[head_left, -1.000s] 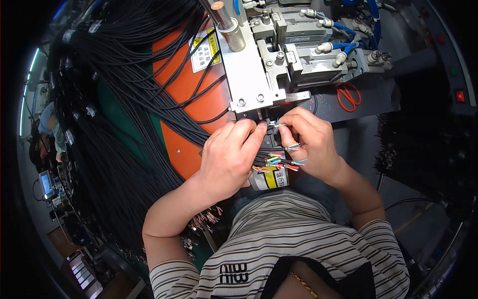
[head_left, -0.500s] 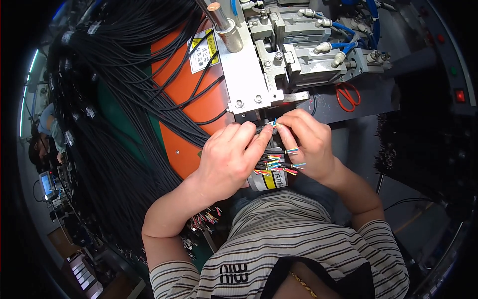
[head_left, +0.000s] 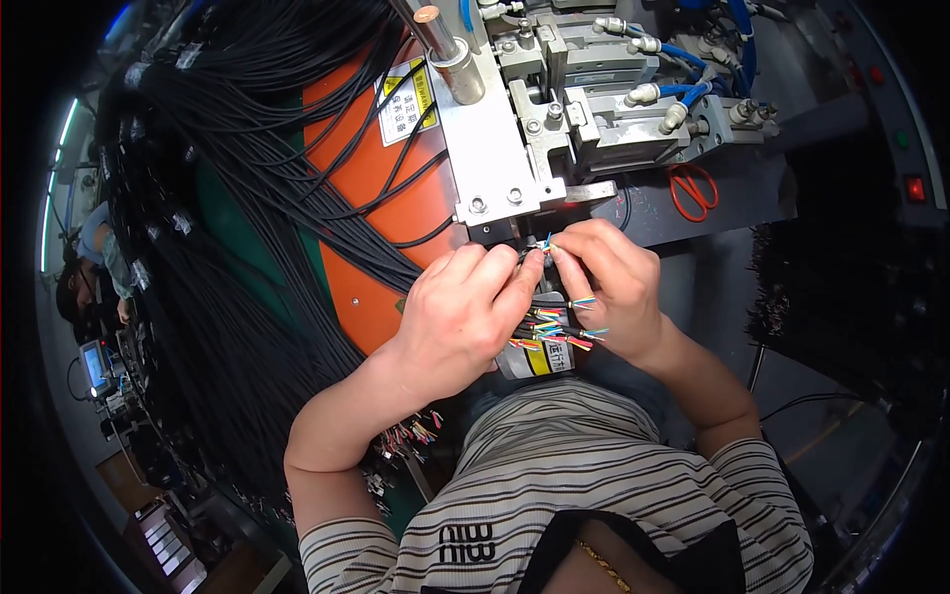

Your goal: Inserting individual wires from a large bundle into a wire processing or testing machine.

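Observation:
In front of the machine's metal plate [head_left: 492, 163], my two hands meet over a black cable end. My left hand [head_left: 457, 315] is closed around black cables, thumb and forefinger pinching one near its tip. Thin coloured wires [head_left: 547, 244] stick up there, and the fingertips of my right hand [head_left: 620, 282] pinch them. Below the fingers, several other black cable ends [head_left: 546, 329] fan out from under my left hand, showing red, yellow, blue and white wires. Behind them is a grey part with a yellow-and-white label [head_left: 539, 362]. My fingers partly hide the pinched cable.
Long black cables [head_left: 247, 178] hang in a thick mass at the left, crossing an orange panel [head_left: 341, 292]. Pneumatic cylinders [head_left: 623, 144] with blue hoses stand at the far side. A red-handled tool [head_left: 693, 193] lies right of the plate. Another person [head_left: 94, 257] is at far left.
Hardly anything differs. My left hand has shifted very slightly to the right, and both hands keep their pinch on the cable end and wires.

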Available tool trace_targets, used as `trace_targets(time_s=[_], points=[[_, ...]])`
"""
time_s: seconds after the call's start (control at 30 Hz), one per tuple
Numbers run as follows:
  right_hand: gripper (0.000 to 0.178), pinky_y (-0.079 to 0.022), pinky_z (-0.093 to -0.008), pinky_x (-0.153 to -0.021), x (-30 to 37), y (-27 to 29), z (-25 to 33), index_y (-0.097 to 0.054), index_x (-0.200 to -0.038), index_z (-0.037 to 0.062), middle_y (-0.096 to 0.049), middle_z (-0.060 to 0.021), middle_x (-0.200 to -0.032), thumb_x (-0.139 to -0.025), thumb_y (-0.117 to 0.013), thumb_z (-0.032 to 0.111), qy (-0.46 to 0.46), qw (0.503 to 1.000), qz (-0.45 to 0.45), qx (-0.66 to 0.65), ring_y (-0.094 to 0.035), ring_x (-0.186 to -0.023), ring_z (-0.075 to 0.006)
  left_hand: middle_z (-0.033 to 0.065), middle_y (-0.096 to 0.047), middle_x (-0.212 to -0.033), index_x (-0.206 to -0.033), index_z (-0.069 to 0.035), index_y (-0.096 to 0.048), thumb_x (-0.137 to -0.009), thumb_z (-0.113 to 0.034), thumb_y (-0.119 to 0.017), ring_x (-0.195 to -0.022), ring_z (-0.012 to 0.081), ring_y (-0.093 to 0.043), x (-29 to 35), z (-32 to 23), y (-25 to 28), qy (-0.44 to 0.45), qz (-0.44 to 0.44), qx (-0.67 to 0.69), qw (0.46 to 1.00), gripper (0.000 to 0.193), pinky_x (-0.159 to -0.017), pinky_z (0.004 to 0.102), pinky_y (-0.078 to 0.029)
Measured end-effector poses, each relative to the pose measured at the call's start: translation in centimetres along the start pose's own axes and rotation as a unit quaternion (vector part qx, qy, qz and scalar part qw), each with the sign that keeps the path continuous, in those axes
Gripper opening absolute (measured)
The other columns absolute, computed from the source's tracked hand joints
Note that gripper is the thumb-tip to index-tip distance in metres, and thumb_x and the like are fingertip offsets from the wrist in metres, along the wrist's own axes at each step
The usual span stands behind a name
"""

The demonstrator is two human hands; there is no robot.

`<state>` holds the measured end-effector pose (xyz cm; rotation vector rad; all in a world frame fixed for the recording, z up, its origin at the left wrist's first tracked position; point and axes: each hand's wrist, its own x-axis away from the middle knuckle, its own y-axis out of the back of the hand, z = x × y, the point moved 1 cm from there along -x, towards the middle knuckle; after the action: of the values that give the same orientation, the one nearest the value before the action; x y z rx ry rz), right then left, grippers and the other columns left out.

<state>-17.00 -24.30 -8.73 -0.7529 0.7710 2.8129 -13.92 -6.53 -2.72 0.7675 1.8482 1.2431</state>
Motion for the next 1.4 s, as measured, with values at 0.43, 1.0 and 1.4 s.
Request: trace_targets(time_s=[0.43, 1.0, 1.4], points=[[0.013, -0.05, -0.0338, -0.053, -2.3, 2.0, 0.4, -0.065, -0.088, 0.001, -0.064, -0.011, -0.082, -0.076, -0.069, -0.001, 0.023, 0.976, 0.173, 0.129, -0.064, -0.063, -0.0274, 0.0067, -0.052, -0.086, -0.105, 0.006, -0.064, -0.075, -0.007, -0.062, -0.074, 0.0187, -0.053, -0.9, -0.3, 0.0, -0.026, 0.023, -0.058, 0.998, 0.033, -0.061, 0.0294, -0.045], [0.005, -0.037, -0.0206, -0.046, -2.0, 1.2, -0.6, -0.064, -0.086, -0.0014, -0.059, -0.0013, -0.066, -0.085, -0.066, 0.003, -0.174, 0.966, 0.153, -0.119, -0.048, -0.049, -0.0034, 0.0119, -0.061, -0.093, -0.101, -0.001, -0.068, -0.069, 0.001, -0.064, -0.084, 0.0295, -0.06, 1.7, 1.7, 0.4, 0.096, -0.072, 0.056, 0.991, 0.032, -0.072, 0.0392, -0.05], [0.036, -0.041, -0.0173, -0.056, -1.1, 2.6, 0.7, -0.062, -0.115, -0.001, -0.062, -0.004, -0.095, -0.08, -0.065, -0.008, -0.049, 0.965, 0.136, -0.219, -0.054, -0.066, -0.0027, 0.0109, -0.059, -0.094, -0.104, 0.004, -0.065, -0.069, 0.001, -0.064, -0.085, 0.0265, -0.057, 2.0, 2.3, 0.5, 0.053, -0.066, 0.021, 0.996, 0.035, -0.074, 0.0378, -0.044]])
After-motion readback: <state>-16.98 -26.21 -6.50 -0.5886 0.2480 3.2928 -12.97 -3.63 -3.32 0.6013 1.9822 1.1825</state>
